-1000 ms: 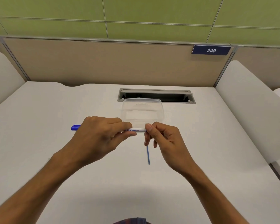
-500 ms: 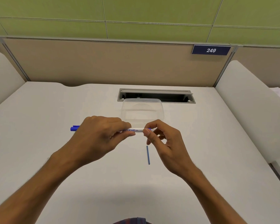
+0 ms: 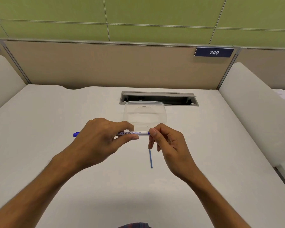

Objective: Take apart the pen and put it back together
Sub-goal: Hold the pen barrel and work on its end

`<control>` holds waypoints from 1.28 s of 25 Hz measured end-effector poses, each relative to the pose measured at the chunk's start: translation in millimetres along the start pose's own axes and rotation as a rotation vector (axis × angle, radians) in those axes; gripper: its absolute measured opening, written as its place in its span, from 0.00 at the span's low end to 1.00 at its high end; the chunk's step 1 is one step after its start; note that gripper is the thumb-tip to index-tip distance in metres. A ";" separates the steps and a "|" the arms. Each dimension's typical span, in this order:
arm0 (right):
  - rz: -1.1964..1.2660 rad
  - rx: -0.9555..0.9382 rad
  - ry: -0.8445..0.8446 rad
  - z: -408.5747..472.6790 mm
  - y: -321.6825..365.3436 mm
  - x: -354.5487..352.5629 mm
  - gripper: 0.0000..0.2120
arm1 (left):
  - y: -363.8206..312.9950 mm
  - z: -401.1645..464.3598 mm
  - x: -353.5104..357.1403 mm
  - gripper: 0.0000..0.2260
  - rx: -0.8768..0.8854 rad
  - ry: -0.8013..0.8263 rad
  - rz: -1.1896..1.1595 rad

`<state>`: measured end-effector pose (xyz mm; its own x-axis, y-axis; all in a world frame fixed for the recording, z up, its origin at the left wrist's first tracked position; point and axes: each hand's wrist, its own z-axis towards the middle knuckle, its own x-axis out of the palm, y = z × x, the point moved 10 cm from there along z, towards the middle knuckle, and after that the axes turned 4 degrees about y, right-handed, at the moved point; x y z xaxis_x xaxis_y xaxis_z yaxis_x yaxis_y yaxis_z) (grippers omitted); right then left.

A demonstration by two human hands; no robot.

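Pen [image 3: 132, 133] lies level, left-right, blue cap end pointing left.

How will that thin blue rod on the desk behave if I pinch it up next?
The thin blue rod looks round and very slim, so it may roll at a nudge. It lies flat on the smooth desk, so fingers might slip under it poorly. It is probably very light and may flex.

Pen [image 3: 132, 133]: smooth white plastic, a bit shiny. Box [image 3: 145, 112]: clear plastic, shiny. Tabletop [image 3: 56, 112]: smooth, matt white. Thin blue rod [image 3: 150, 158]: looks plastic.
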<state>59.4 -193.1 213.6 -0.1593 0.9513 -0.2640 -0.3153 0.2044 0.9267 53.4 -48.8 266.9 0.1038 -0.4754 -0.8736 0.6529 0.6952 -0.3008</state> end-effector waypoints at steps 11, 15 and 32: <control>0.004 0.034 -0.110 2.7 -3.5 -13.0 0.20 | -6.4 -1.2 -6.8 0.15 0.043 -0.019 0.065; 0.043 0.072 -0.034 4.4 -2.4 -5.1 0.20 | -8.0 -0.8 -5.6 0.15 0.058 -0.015 0.095; -0.038 0.015 -0.069 -0.8 3.3 -7.9 0.07 | 2.2 -0.8 -5.5 0.15 0.007 0.003 -0.058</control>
<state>58.9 -200.2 218.5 -0.0829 0.9563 -0.2804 -0.3054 0.2434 0.9206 53.7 -44.1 270.7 0.0634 -0.5127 -0.8562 0.6628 0.6631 -0.3479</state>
